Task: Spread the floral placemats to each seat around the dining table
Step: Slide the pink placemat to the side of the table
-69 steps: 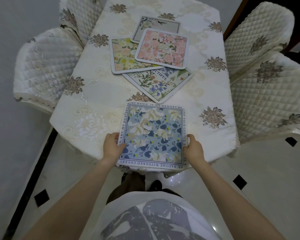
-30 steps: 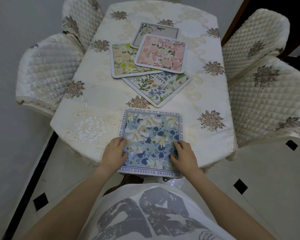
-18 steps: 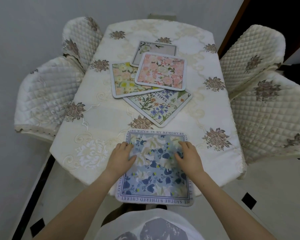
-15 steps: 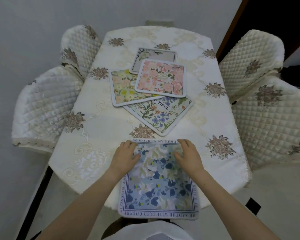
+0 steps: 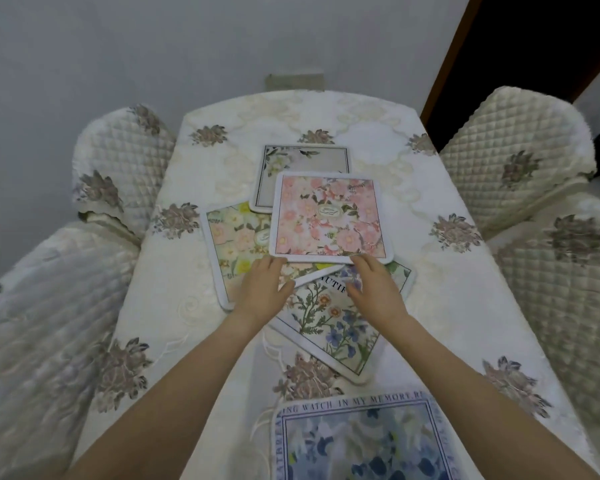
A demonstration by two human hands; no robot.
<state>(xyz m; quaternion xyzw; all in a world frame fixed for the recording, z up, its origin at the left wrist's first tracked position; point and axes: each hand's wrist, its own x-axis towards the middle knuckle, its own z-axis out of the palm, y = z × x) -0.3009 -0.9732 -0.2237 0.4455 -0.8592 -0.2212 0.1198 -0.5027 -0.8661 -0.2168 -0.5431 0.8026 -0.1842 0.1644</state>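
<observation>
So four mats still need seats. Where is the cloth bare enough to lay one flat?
Bare cloth runs down the table's left side beside the yellow mat, down the right side beside the pink mat, and at the far end beyond the grey mat. The middle is crowded with overlapping mats.

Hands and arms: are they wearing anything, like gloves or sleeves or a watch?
No. The left hand and right hand are bare, with no gloves, and no rings are visible. Both forearms are uncovered as far as the picture shows, with no sleeves, watch or bracelet.
</observation>
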